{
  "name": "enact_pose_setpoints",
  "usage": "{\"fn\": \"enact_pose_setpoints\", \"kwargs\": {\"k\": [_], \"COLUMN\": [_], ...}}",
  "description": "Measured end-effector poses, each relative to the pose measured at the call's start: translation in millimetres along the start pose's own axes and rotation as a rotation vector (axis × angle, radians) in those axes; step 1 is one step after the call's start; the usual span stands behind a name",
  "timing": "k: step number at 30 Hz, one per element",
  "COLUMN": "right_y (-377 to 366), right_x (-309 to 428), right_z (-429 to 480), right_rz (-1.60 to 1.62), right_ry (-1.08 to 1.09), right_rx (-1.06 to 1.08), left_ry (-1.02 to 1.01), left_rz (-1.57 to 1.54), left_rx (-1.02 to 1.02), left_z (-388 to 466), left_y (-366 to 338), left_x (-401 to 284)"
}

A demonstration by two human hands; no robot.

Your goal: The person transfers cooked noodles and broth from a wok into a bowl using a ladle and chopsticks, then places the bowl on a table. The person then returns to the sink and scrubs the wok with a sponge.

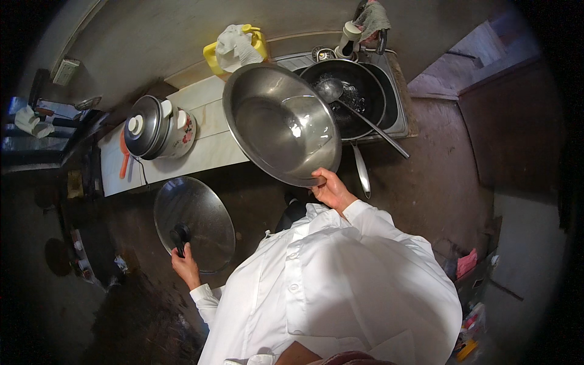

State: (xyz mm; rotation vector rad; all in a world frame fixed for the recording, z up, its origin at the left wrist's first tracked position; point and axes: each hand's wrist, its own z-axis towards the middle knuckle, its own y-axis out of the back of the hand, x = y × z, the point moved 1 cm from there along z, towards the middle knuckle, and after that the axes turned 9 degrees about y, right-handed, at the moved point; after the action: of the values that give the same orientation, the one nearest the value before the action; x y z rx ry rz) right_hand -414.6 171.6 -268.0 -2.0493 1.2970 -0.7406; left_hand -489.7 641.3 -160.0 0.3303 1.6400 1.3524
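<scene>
My right hand grips the near rim of a large stainless steel basin, tilted down toward the right, with some clear liquid pooled on that side. In my left hand is the black knob of a round glass lid, held out past the counter's front edge. Just right of the basin, a dark wok sits over the sink, partly hidden by the basin. A metal ladle rests in the wok, its handle sticking out over the rim. The wok's handle points toward me.
On the pale counter stand a flowered pot with a dark lid and an orange-handled tool. A yellow jug with a white cloth is behind the basin. The faucet carries a grey rag.
</scene>
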Motion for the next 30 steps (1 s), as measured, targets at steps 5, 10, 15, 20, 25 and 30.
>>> {"fn": "enact_pose_setpoints", "kwargs": {"k": [5,10,15,20,25,30], "right_y": [-7.8,-6.5,7.2,16.6,23.3,28.9], "right_x": [-2.8,-7.8,-16.2,-26.4,-39.0,-55.3], "right_z": [-5.5,-5.4,12.3,37.8,67.1,103.0], "right_rz": [-0.095,-0.291,-0.413,-0.463,-0.525,-0.554], "right_ry": [0.050,0.101,0.096,0.107,0.114,0.151], "right_rx": [-0.032,-0.008,0.009,0.017,0.014,-0.007], "left_ry": [0.033,0.038,0.107,0.207,0.382,0.505], "left_rz": [-0.017,0.020,-0.027,-0.045,-0.063,-0.041], "left_rx": [0.003,-0.042,-0.025,-0.049,-0.068,-0.070], "left_z": [-8.3,-21.3,-37.3,-60.1,-84.3,-97.3], "left_y": [0.9,2.3,5.8,12.7,27.0,34.6], "left_x": [10.4,25.0,42.6,53.7,63.6,95.8]}}
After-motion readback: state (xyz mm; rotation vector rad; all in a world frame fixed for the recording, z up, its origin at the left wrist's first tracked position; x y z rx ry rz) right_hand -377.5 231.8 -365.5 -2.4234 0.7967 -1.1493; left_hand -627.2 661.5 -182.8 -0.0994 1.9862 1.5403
